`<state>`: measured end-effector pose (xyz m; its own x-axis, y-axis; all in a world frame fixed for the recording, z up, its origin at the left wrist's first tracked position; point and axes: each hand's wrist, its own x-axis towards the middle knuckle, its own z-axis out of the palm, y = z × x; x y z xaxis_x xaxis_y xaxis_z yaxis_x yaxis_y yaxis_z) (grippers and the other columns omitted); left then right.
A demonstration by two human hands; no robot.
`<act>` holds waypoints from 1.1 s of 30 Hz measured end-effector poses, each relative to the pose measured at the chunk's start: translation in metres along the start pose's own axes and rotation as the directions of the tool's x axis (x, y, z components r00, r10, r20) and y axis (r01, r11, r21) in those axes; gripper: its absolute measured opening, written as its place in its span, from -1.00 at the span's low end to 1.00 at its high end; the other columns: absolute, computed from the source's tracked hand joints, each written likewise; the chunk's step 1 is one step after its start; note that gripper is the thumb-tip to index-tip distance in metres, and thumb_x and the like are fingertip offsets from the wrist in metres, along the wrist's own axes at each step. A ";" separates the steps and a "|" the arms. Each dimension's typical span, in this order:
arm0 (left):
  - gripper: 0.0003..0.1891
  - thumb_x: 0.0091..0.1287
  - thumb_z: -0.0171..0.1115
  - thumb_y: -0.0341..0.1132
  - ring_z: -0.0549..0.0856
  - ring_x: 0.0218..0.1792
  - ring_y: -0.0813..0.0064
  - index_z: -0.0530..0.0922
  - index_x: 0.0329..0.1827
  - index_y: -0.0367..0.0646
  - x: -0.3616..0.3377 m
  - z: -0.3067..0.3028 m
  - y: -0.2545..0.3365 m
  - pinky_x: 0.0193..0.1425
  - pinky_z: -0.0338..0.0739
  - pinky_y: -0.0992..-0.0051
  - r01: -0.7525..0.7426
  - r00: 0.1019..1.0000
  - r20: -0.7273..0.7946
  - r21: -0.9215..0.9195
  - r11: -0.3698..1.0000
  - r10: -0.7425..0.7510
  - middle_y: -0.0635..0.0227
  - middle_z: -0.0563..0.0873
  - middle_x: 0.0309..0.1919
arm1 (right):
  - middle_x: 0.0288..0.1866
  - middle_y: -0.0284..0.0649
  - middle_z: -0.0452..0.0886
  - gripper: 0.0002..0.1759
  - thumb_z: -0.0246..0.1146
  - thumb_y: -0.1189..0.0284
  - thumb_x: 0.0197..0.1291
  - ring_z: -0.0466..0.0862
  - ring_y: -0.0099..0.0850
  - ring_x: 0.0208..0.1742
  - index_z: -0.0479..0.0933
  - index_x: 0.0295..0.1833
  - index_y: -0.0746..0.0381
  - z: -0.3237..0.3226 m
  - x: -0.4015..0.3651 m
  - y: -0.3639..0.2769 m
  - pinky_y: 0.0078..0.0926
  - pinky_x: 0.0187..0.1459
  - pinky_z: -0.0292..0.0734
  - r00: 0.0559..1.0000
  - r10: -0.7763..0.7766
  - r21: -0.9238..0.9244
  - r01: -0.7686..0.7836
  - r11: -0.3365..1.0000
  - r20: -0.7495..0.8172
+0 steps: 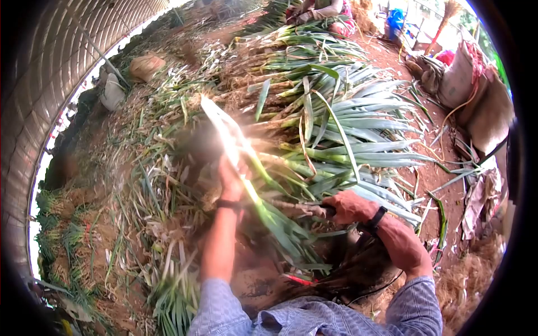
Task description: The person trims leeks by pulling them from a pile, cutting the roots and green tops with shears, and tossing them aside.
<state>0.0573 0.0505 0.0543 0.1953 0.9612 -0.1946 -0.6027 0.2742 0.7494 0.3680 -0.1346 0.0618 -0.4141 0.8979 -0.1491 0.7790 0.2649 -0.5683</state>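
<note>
Left fingers: the left hand (231,176) is closed around the pale shank of a leek (255,200); single fingertips are blurred by glare.
Right fingers: the right hand (352,206) is curled tightly around the dark handle of a tool (305,209).
Held leek: its white end is pointed up and away above the left fingers, its green leaves are spread below and between both hands; a second pale stalk is seen close beside it, and whether that is gripped too cannot be told.
Tool end: it is aimed from the right fingers toward the leek; contact cannot be told.
Wrists: a dark band (228,204) is worn behind the left fingers, a watch (376,217) behind the right.
Beyond both hands: many leeks (364,120) are laid in rows, leaves toward the right.
Left of the left fingers: the ground is covered with trimmings (157,196); farther out, a corrugated wall (42,95) is seen.
Far right of the right fingers: sacks (485,115) are piled.
Far ahead: another person (336,25) is partly seen.
</note>
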 end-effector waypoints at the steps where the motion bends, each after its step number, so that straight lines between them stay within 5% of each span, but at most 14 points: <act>1: -0.62 0.49 -0.02 0.10 0.40 -0.67 0.58 0.47 -0.25 -0.03 0.003 -0.001 0.000 -0.61 0.28 0.53 -0.014 1.000 0.001 -0.010 1.000 0.014 0.53 0.42 -0.67 | -0.42 0.01 0.66 -0.77 0.29 0.34 0.07 0.68 0.05 -0.36 0.62 -0.16 0.18 0.001 -0.001 -0.002 -0.02 -0.28 0.57 0.997 0.005 0.007 -0.005 1.000 -0.072; 9: -0.52 0.53 -0.09 0.23 0.35 -0.70 0.61 0.44 -0.35 0.03 0.008 0.000 -0.002 -0.64 0.22 0.53 -0.017 0.998 -0.069 -0.063 0.998 0.012 0.59 0.38 -0.69 | -0.46 -0.01 0.65 -0.74 0.32 0.33 0.04 0.67 0.04 -0.40 0.55 -0.17 0.20 0.020 0.006 0.005 -0.05 -0.36 0.56 0.984 -0.038 -0.171 0.008 0.985 -0.174; 13: -0.50 0.58 -0.18 0.20 0.43 -0.72 0.60 0.44 -0.33 0.01 -0.010 0.022 -0.012 -0.73 0.37 0.55 -0.099 0.995 0.023 0.174 0.980 0.097 0.60 0.38 -0.68 | -0.46 -0.02 0.65 -0.73 0.32 0.28 0.08 0.67 0.02 -0.42 0.55 -0.15 0.19 0.016 0.017 0.004 -0.06 -0.36 0.55 0.949 -0.015 -0.058 -0.003 0.998 -0.316; 18: -0.54 0.55 -0.09 0.17 0.42 -0.67 0.55 0.42 -0.27 -0.05 -0.017 0.013 -0.053 -0.68 0.38 0.46 0.117 0.963 0.237 0.053 0.992 -0.126 0.47 0.41 -0.59 | -0.50 0.05 0.61 -0.74 0.30 0.25 0.19 0.61 0.11 -0.45 0.54 -0.18 0.22 -0.006 0.028 -0.016 -0.03 -0.38 0.49 0.873 0.047 0.097 0.000 0.995 -0.486; 20: -0.52 0.53 -0.04 0.20 0.45 -0.65 0.53 0.42 -0.26 -0.06 -0.019 0.013 -0.064 -0.66 0.40 0.44 0.158 0.977 0.129 0.084 0.984 -0.168 0.44 0.43 -0.58 | -0.54 0.07 0.55 -0.72 0.32 0.25 0.23 0.56 0.14 -0.49 0.50 -0.27 0.25 -0.007 0.033 -0.012 -0.02 -0.43 0.42 0.848 0.057 0.105 -0.002 0.994 -0.526; 27: -0.54 0.53 -0.06 0.21 0.52 -0.54 0.50 0.42 -0.19 -0.03 -0.026 0.003 -0.076 -0.54 0.49 0.40 0.160 0.981 0.090 0.105 0.981 -0.170 0.44 0.46 -0.51 | -0.50 0.07 0.59 -0.73 0.32 0.22 0.22 0.61 0.15 -0.41 0.53 -0.22 0.21 -0.013 0.036 -0.013 -0.02 -0.37 0.49 0.836 0.095 0.102 -0.047 0.994 -0.541; 30: -0.51 0.52 -0.07 0.25 0.52 -0.52 0.50 0.42 -0.20 -0.03 -0.027 0.000 -0.079 -0.51 0.51 0.39 0.177 0.980 0.085 0.058 0.982 -0.182 0.44 0.46 -0.51 | -0.42 0.07 0.67 -0.58 0.19 0.06 0.34 0.66 0.05 -0.42 0.60 -0.14 0.25 -0.026 0.035 -0.021 -0.04 -0.31 0.54 0.867 0.098 0.002 -0.112 0.994 -0.488; 31: -0.50 0.52 -0.07 0.26 0.52 -0.52 0.50 0.42 -0.21 -0.02 -0.029 0.002 -0.080 -0.50 0.51 0.39 0.183 0.977 0.097 0.063 0.981 -0.188 0.45 0.46 -0.51 | -0.41 0.08 0.68 -0.56 0.25 0.06 0.29 0.66 0.03 -0.42 0.60 -0.12 0.27 -0.036 0.027 -0.038 -0.04 -0.29 0.54 0.903 0.134 0.076 -0.112 0.991 -0.407; 33: -0.47 0.50 -0.06 0.30 0.51 -0.54 0.51 0.42 -0.24 -0.03 -0.028 -0.001 -0.081 -0.53 0.49 0.40 0.207 0.970 0.114 0.073 0.976 -0.214 0.45 0.46 -0.51 | -0.48 0.08 0.62 -0.64 0.27 0.12 0.28 0.63 0.10 -0.43 0.57 -0.22 0.23 -0.022 0.035 -0.025 -0.02 -0.36 0.49 0.859 0.172 0.159 -0.108 0.981 -0.482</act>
<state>0.1000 0.0009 -0.0016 0.4069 0.8704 -0.2774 -0.4908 0.4644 0.7372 0.3446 -0.1022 0.0889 0.0052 0.9864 0.1640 0.7343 0.1075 -0.6703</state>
